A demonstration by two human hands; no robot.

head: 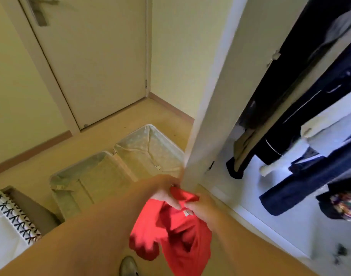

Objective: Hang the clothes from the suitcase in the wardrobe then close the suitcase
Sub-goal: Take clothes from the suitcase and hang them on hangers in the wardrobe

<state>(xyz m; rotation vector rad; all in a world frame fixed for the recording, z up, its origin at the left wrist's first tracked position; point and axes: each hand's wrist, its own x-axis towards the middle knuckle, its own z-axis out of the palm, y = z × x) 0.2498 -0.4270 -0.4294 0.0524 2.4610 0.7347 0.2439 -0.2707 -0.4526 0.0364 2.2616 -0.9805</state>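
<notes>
Your left hand (166, 193) and right hand (203, 209) meet in front of you, low in the view, and both hold the red garment (180, 236). The fingers of your left hand are curled over the upper edge of the cloth. The fingers of your right hand pinch the same edge just beside a small white label (187, 212). The rest of the garment hangs loose below both hands, above the floor (131, 116).

The suitcase (103, 176) lies open on the floor to the left of your hands, with its two pale lined halves flat and side by side. Your left forearm crosses in front of its near corner.

The wardrobe (210, 116) stands to your right, and its pale upright panel comes down just beside your hands. Dark clothes (290, 126) hang inside it, along with a blue item lower down (294, 190).

A closed door (95, 66) fills the far corner. A white fabric bin with a black pattern (15, 214) sits at the left edge. One shoe (129, 264) shows at the bottom of the view.
</notes>
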